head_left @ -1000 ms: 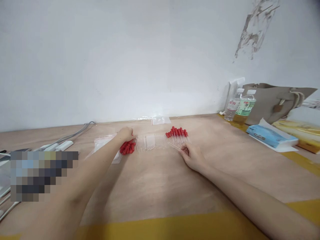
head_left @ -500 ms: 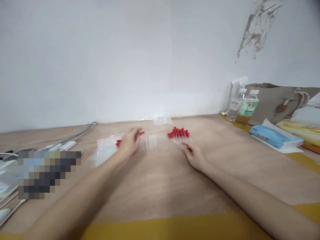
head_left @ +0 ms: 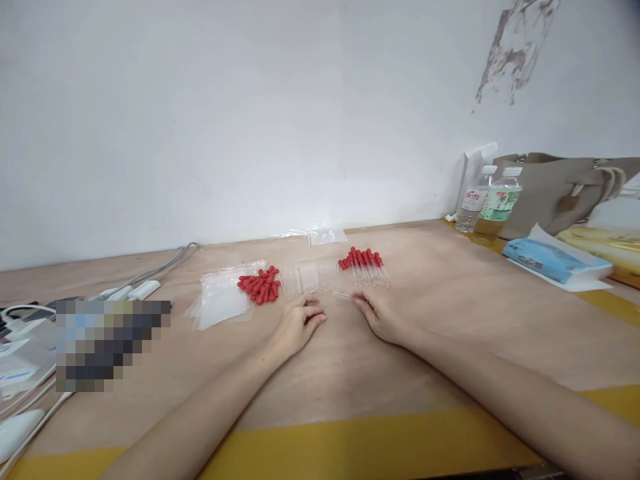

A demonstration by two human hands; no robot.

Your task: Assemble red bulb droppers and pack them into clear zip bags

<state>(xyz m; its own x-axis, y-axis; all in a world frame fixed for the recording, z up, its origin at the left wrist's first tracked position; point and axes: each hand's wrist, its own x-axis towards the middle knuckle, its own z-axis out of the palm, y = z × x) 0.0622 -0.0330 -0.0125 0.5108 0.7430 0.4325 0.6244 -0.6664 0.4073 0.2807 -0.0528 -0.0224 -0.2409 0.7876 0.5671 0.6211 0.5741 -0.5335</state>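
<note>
Just right of the pile of red rubber bulbs [head_left: 259, 287], my left hand [head_left: 299, 325] is closed, with a bit of red rubber bulb [head_left: 311, 316] showing between thumb and fingers. My right hand [head_left: 379, 311] pinches a clear glass dropper tube [head_left: 342, 295] whose free end points left toward that bulb; the two are apart. Beyond both hands lies a row of bare glass tubes [head_left: 290, 281], side by side. Droppers with red bulbs [head_left: 367, 259] on their tops lie in a group behind my right hand.
Clear zip bags [head_left: 223, 303] lie left of the loose bulbs, and another bag [head_left: 327, 237] is by the wall. Cables and white plugs [head_left: 144, 290] fill the left. Two bottles [head_left: 497, 203], a grey handbag [head_left: 545, 193] and a tissue pack [head_left: 553, 260] stand at the right.
My left hand has come from the bulb pile toward me and to the right, carrying a red bulb. My right hand has drawn the glass tube away from the capped droppers, nearer my left hand.
</note>
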